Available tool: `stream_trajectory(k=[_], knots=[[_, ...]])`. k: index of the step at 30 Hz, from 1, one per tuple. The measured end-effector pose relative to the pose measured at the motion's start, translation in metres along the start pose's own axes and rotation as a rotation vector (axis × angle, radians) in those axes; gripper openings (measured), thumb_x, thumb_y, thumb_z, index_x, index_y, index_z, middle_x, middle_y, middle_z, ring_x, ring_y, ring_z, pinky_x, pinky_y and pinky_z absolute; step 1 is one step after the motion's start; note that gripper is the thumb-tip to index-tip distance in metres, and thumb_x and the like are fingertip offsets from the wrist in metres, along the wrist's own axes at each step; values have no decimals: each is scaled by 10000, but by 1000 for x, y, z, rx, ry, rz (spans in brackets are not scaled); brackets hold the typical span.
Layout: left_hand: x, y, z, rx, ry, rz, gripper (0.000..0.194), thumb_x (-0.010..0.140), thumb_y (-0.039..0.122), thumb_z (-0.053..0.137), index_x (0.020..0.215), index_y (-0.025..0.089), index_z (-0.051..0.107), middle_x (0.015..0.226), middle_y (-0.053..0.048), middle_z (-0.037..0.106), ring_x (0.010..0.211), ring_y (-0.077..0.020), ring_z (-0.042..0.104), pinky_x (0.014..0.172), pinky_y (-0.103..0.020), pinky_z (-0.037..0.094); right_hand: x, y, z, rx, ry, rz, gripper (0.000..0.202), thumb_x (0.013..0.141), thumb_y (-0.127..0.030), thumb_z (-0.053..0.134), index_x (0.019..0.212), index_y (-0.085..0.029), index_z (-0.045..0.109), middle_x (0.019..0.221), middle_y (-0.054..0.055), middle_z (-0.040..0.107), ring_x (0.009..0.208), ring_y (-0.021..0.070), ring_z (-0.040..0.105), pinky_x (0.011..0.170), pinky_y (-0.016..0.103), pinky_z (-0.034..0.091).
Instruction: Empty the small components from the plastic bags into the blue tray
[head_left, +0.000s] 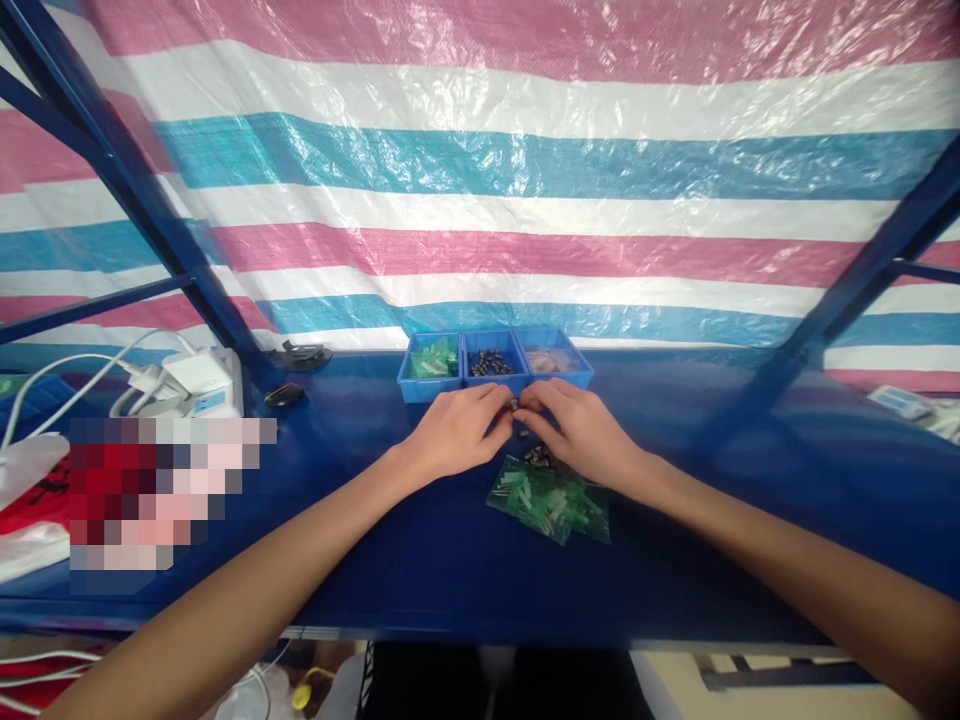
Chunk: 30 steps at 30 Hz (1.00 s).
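My left hand (465,428) and my right hand (577,425) meet just in front of the blue bins, fingertips pinched together. Between them is a small dark metal part (514,404), mostly covered by the fingers. Below the fingertips lies another small part (523,433) on the blue table. A little pile of dark metal parts (538,457) sits beside my right palm. Close under that hand, clear bags with green contents (551,503) lie flat, overlapping one another.
Three joined blue bins hold green packets (435,358), dark metal parts (489,362) and pale pieces (550,360). White adapters and a power strip (214,385) with cables crowd the left side, near a black oval object (284,396). Blue frame posts (142,215) flank a striped sheet (525,200).
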<state>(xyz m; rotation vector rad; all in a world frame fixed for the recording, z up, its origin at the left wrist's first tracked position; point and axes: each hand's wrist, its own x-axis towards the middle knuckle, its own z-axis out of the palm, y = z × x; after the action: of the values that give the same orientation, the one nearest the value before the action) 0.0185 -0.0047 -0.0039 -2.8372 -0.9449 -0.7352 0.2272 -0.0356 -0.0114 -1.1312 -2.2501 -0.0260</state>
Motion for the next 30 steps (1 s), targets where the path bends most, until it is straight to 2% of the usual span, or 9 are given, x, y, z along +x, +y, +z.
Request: stream_trajectory(k=[7,11,16,19,23,27,30], knots=[[-1,0,2,21,-13,-5,215,1033,308,441,890,183,541,830,-10,639,718,-163,619,590,-272,368,1,-3,-2,76,62,-42,87,1025,-254,523,1079,-203,569,999,57,692,944,224,645,788,333,485],[-1,1,0,45,-29,-4,253,1049,349,421,928,179,565,840,-19,657,709,-173,630,579,-285,366,0,-4,-1,105,62,-60,137,1041,-217,469,1111,-202,586,1023,61,699,945,216,662,800,331,499],[-1,2,-1,56,-55,1,307,1078,355,342,979,178,572,871,-28,677,745,-191,652,585,-300,365,-1,-2,0,40,59,-57,199,1043,-204,434,1158,-184,595,1070,91,709,996,250,671,818,362,508],[-1,3,-1,58,-69,-13,348,1086,363,315,953,177,577,851,-27,673,728,-189,647,587,-303,356,2,-1,-2,73,54,-38,172,1026,-185,473,1102,-188,627,1046,76,728,957,234,686,790,338,509],[-1,2,-1,20,-65,-44,383,1088,375,312,887,180,574,806,-18,662,691,-172,626,577,-293,330,6,-1,-3,157,36,-14,110,1004,-210,547,1007,-193,655,937,42,733,800,185,681,701,287,487],[0,2,-1,-35,-25,-64,411,1084,429,324,847,188,558,779,-3,653,685,-158,615,556,-282,289,3,-3,-4,164,14,-1,140,1014,-244,536,945,-197,648,841,22,700,721,163,637,650,271,444],[1,1,-2,-56,32,-129,419,1082,450,325,837,189,543,764,-1,644,684,-157,616,557,-276,290,4,-3,-6,110,9,-10,175,1014,-247,519,879,-195,618,788,17,657,689,162,596,633,282,411]])
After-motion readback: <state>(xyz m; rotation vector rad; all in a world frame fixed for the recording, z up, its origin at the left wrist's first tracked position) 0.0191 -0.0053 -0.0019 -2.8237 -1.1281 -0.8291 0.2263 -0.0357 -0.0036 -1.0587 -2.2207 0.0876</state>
